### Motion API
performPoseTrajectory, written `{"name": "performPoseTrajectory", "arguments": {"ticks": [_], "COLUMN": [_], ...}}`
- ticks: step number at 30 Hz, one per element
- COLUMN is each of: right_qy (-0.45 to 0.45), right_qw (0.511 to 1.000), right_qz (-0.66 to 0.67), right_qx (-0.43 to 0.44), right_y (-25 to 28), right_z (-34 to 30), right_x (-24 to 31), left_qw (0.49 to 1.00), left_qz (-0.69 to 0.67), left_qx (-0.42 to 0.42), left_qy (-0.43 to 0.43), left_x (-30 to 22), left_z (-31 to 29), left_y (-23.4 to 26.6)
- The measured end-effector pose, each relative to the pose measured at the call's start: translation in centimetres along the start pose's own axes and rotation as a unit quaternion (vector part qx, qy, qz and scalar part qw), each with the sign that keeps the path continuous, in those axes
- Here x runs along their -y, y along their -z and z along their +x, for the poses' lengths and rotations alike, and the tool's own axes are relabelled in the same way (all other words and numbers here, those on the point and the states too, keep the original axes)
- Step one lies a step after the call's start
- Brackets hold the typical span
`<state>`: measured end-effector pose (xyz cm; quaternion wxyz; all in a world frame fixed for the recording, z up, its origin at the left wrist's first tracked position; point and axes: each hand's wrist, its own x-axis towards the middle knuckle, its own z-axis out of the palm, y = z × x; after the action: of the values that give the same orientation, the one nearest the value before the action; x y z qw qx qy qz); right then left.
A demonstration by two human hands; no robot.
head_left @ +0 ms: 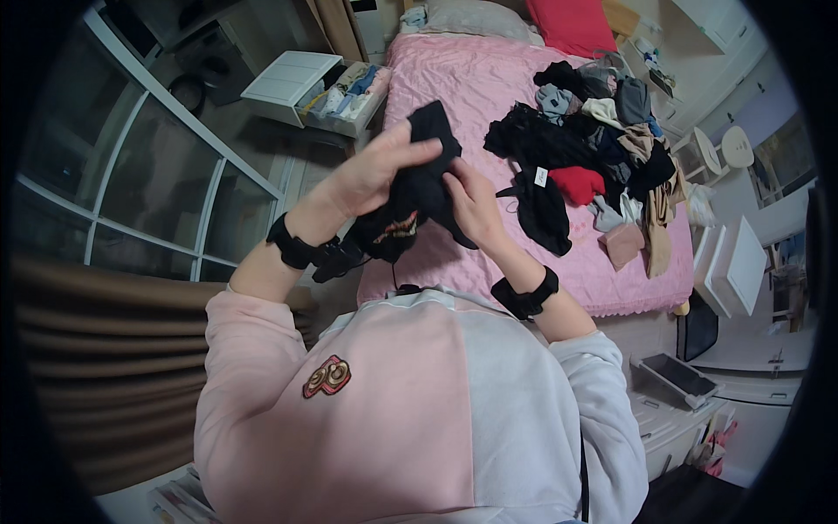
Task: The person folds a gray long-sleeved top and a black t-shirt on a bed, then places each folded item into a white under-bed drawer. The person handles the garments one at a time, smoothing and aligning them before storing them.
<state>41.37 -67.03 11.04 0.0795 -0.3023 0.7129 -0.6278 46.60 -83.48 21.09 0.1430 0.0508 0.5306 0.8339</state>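
Observation:
A black garment with a small patterned, multicoloured patch near its lower end is held up between my hands, above the left part of the bed. My left hand grips it from the left, the thumb lying across its upper part. On the other side my right hand pinches the cloth's edge. The garment's exact kind cannot be made out because it is bunched and partly behind my fingers. A black garment with a white tag lies spread on the pink bedspread to the right of my right hand.
A heap of mixed clothes covers the bed's right side, with a red piece and a folded pinkish-brown piece at its near edge. Beyond my left hand stands a white drawer box holding folded clothes. A brown curtain hangs at the left.

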Motion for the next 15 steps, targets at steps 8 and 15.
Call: {"name": "performPoseTrajectory", "arguments": {"ticks": [8, 15], "right_qy": [-0.044, -0.276], "right_qw": [0.967, 0.926], "right_qz": [0.137, 0.185], "right_qx": [0.212, 0.180], "right_y": [-3.9, -3.0], "right_z": [1.5, -1.7], "right_x": [-6.9, -11.1], "left_qw": [0.996, 0.992], "left_qz": [0.039, -0.011], "left_qx": [0.084, 0.122], "left_qy": [-0.005, 0.017], "left_x": [3.5, 6.0], "left_z": [-1.9, -3.1], "left_y": [-3.5, -2.6]}}
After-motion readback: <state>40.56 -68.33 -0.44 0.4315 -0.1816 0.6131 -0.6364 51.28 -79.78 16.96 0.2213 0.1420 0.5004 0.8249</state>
